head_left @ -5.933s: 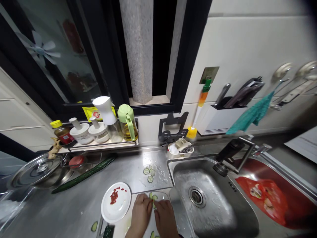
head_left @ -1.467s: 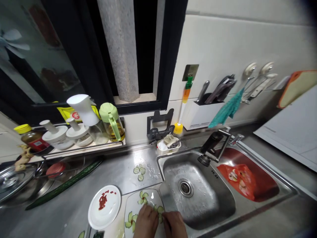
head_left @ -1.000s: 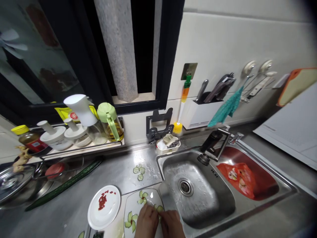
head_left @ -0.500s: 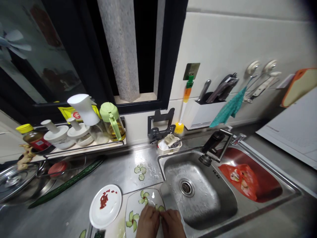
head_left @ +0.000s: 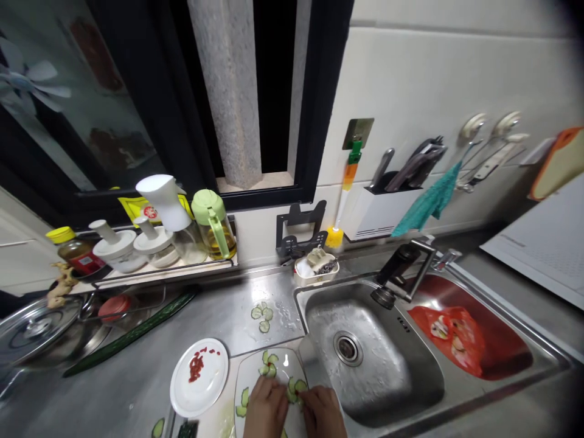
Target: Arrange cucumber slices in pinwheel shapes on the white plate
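At the bottom edge, my left hand (head_left: 266,413) and my right hand (head_left: 322,413) meet over an oval white plate (head_left: 255,373) on the steel counter. Fingertips of both hands pinch thin cucumber slices (head_left: 295,387) lying on the plate. More slices (head_left: 268,365) sit in a flower shape at the plate's far end, and another (head_left: 243,399) lies at its left. Left of it stands a round white plate (head_left: 199,385) with red chopped bits (head_left: 197,366).
Loose cucumber slices (head_left: 261,315) lie on the wet counter behind the plates. A whole cucumber (head_left: 132,333) lies at left under a rack of oil and spice bottles (head_left: 157,231). The sink (head_left: 369,359) is right of my hands, with a red basin (head_left: 474,340) beyond.
My hands have stayed on the oval plate, their fingers shifting the cucumber slices there slightly. The camera view has drifted a little to the left and down.
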Available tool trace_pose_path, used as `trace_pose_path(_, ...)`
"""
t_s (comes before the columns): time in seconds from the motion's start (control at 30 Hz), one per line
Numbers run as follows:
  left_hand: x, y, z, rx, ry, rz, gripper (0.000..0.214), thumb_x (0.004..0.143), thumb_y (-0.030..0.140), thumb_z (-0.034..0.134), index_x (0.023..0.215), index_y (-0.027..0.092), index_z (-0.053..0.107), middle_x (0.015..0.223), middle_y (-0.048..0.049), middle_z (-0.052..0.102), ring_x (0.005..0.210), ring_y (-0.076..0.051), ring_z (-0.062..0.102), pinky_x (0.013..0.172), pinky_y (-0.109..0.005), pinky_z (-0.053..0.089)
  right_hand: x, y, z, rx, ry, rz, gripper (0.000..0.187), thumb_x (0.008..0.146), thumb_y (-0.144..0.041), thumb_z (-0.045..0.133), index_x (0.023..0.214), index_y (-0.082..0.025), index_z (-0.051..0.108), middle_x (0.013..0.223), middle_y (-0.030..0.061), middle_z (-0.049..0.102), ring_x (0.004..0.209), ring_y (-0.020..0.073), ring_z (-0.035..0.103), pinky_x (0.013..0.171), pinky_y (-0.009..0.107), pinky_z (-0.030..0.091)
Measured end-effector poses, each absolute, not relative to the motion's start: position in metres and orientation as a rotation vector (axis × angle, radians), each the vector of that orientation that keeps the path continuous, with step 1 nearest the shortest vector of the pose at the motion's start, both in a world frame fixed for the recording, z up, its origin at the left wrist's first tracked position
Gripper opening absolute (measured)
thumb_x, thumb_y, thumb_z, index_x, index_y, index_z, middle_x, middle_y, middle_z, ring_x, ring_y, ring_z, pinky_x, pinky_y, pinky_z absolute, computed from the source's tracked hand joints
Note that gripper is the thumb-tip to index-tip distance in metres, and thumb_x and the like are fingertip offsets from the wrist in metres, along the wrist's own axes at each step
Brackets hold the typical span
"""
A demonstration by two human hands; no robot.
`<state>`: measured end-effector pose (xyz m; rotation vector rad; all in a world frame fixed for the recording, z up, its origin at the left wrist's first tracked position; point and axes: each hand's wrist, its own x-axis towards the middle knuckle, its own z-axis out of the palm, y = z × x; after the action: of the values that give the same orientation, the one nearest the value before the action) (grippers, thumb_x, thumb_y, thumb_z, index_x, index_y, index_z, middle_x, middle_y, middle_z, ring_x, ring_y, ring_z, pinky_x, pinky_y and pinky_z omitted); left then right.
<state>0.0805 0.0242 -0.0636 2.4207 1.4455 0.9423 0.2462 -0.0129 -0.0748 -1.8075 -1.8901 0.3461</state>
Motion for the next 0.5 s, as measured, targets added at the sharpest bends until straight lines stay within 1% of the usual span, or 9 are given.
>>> trace_pose_path(0.07, 0.073, 0.025, -0.059, 2.401, 1.467, 0.956, 0.017, 0.084, 0.015, 0.051, 0.088, 0.022, 0.066, 0.079, -0.0024, 0.064, 0.075, -0.014, 0.060, 0.067, -0.025, 0.052, 0.248, -0.013, -0.074, -1.781, -1.888, 0.345, 0.028, 0.079, -0.005, 0.049, 0.089, -0.024, 0.067, 0.080, 0.0052, 0.061, 0.080, 0.0227, 0.052, 0.074, 0.034, 0.041)
trace_pose_path(0.2, 0.051, 0.026, -0.049, 2.325, 1.573, 0.994, 0.020, 0.086, 0.018, 0.049, 0.089, 0.022, 0.069, 0.081, -0.0039, 0.067, 0.078, -0.014, 0.063, 0.071, -0.025, 0.053, 0.249, -0.011, -0.073, -1.707, -1.884, 0.326, 0.024, 0.079, -0.007, 0.049, 0.086, -0.023, 0.066, 0.080, 0.0056, 0.062, 0.079, 0.0226, 0.053, 0.073, 0.034, 0.043)
trace_pose_path(0.3, 0.022, 0.026, -0.045, 2.200, 1.750, 0.993, 0.020, 0.086, 0.026, 0.051, 0.090, 0.022, 0.071, 0.082, -0.0046, 0.070, 0.079, -0.015, 0.064, 0.073, -0.027, 0.054, 0.244, -0.008, -0.071, -1.638, -1.904, 0.313, 0.025, 0.078, -0.007, 0.048, 0.087, -0.024, 0.065, 0.080, 0.0050, 0.062, 0.078, 0.0219, 0.055, 0.070, 0.033, 0.045)
trace_pose_path(0.43, -0.031, 0.025, -0.042, 1.893, 2.039, 0.740, 0.027, 0.086, 0.037, 0.049, 0.091, 0.024, 0.072, 0.092, -0.0043, 0.073, 0.088, -0.019, 0.066, 0.083, -0.032, 0.053, 0.233, -0.006, -0.066, -1.542, -1.947, 0.271, 0.024, 0.077, -0.008, 0.049, 0.086, -0.024, 0.064, 0.079, 0.0041, 0.062, 0.076, 0.0208, 0.056, 0.069, 0.033, 0.046)
trace_pose_path(0.5, -0.059, 0.024, -0.043, 1.722, 2.240, 0.640, 0.032, 0.084, 0.038, 0.048, 0.094, 0.021, 0.072, 0.098, -0.0066, 0.072, 0.095, -0.023, 0.065, 0.089, -0.036, 0.050, 0.227, -0.005, -0.065, -1.499, -1.969, 0.239, 0.023, 0.077, -0.008, 0.049, 0.086, -0.024, 0.063, 0.078, 0.0038, 0.061, 0.075, 0.0203, 0.055, 0.068, 0.033, 0.046)
